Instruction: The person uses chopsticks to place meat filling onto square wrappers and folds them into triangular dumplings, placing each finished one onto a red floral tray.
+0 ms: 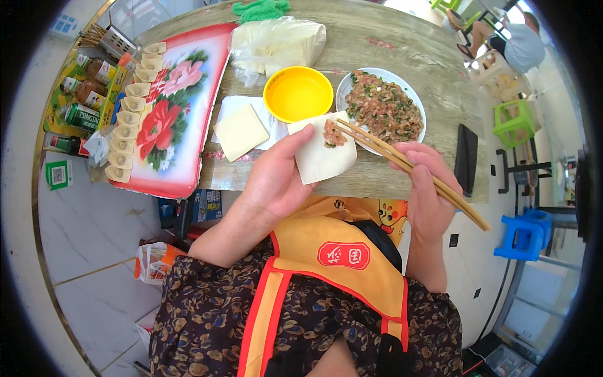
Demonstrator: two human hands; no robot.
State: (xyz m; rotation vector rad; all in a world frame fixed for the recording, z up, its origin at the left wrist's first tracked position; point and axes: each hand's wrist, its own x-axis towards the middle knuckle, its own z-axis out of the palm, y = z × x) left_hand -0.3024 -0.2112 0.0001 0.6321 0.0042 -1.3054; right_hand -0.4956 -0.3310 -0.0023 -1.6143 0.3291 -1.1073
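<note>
On my left hand (278, 174) lies a square dough wrapper (325, 162), its edge held under the thumb. A small lump of minced meat filling (333, 134) sits on the wrapper's upper part. My right hand (428, 184) grips a pair of wooden chopsticks (400, 162), whose tips touch that filling. Beyond it, a white plate (420, 106) carries a heap of minced meat with chopped greens (384, 106). A yellow bowl (298, 94) stands beyond the wrapper. To the left, a stack of square wrappers (241, 133) rests partly on white paper (235, 104).
A floral enamel tray (181, 118) bears a row of folded dumplings (125, 132) along its left side. Behind the bowl is a plastic bag of wrappers (278, 45), with a green cloth (261, 10) beyond. A black phone-like object (466, 160) lies right. Another person (523, 42) sits far right.
</note>
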